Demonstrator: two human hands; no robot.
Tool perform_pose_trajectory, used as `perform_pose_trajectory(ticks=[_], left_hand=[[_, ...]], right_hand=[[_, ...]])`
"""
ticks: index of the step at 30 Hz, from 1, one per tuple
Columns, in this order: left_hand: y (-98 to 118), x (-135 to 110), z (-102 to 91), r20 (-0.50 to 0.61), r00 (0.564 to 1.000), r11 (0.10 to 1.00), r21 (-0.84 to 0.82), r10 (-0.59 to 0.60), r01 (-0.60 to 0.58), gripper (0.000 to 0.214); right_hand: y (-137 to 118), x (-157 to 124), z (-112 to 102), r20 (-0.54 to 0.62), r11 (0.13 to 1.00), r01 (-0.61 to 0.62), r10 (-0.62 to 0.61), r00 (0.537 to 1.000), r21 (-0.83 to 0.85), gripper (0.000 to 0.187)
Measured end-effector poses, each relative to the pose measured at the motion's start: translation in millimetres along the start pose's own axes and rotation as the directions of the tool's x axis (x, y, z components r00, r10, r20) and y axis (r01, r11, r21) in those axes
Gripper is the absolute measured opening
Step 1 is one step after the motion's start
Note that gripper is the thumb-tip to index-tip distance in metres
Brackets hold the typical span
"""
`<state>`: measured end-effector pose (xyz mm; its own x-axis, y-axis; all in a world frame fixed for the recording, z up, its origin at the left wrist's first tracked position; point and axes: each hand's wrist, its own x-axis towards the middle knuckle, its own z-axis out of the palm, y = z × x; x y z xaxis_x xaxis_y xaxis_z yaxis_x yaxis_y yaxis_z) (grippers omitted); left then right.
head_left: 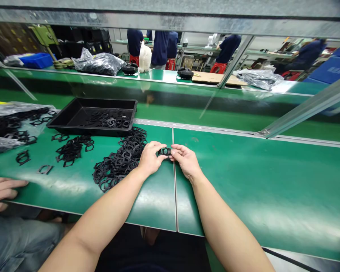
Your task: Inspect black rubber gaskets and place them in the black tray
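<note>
A small black plastic ring-shaped part (166, 151) is held up between both my hands, just above the green tabletop near its seam. My left hand (151, 158) pinches its left end with thumb and fingers. On the other end, the fingertips of my right hand (187, 160) are closed. Right beside my left hand spreads a heap of similar black parts (120, 162), partly covered by my forearm. Behind the heap stands a black tray (92, 130) with more of these parts lying in it.
Smaller groups of black parts (70, 151) and a single part (45, 169) lie on the left. A co-worker's hand (4, 192) rests at the table's left edge, near a plastic bag (5, 109) of parts. A metal strut (306, 109) slants across the right.
</note>
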<state>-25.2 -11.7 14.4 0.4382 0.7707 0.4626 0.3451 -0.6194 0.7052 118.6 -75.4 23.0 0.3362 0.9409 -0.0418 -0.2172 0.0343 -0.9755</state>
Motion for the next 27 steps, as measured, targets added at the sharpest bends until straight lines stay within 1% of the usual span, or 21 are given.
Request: perform_pose_trajectory(ticks=[4, 9, 12, 16, 19, 22, 27], left_hand=[[3.8, -0.9, -2.2, 0.004, 0.999, 0.999, 0.014, 0.037, -0.037, 0.035], [7.3, -1.8, -3.7, 0.024, 0.996, 0.996, 0.034, 0.081, -0.082, 0.032], [7.3, -1.6, -3.7, 0.038, 0.997, 0.997, 0.027, 0.064, -0.065, 0.033], [6.8, -0.4, -3.9, 0.043, 0.998, 0.999, -0.004, 0.042, -0.042, 0.034], [6.0, 0.2, -3.5, 0.043, 0.999, 0.998, -0.051, 0.029, -0.027, 0.034], [5.5, -0.3, -2.5, 0.044, 0.999, 0.994, -0.106, 0.005, 0.000, 0.032], [6.1, -2.1, 0.9, 0.033, 0.999, 0.987, -0.159, -0.015, 0.020, 0.034]], right_hand=[[1.1, 1.0, -1.3, -0.001, 0.999, 0.039, -0.040, 0.999, -0.022, 0.044], [2.5, 0.1, -1.9, 0.087, 0.997, 0.080, -0.078, 0.993, -0.023, 0.041], [2.3, -0.9, -1.4, 0.098, 0.998, 0.058, -0.056, 0.994, -0.009, 0.043], [0.7, -1.5, -0.7, 0.077, 0.998, 0.018, -0.022, 0.997, 0.053, 0.048], [0.2, -1.3, -0.2, 0.075, 0.995, 0.027, -0.035, 0.997, 0.096, 0.046], [0.9, -1.3, 0.5, 0.078, 0.994, 0.033, -0.041, 0.996, 0.100, 0.042], [1.6, -1.4, 0.9, 0.074, 0.997, 0.031, -0.036, 0.997, 0.071, 0.043]])
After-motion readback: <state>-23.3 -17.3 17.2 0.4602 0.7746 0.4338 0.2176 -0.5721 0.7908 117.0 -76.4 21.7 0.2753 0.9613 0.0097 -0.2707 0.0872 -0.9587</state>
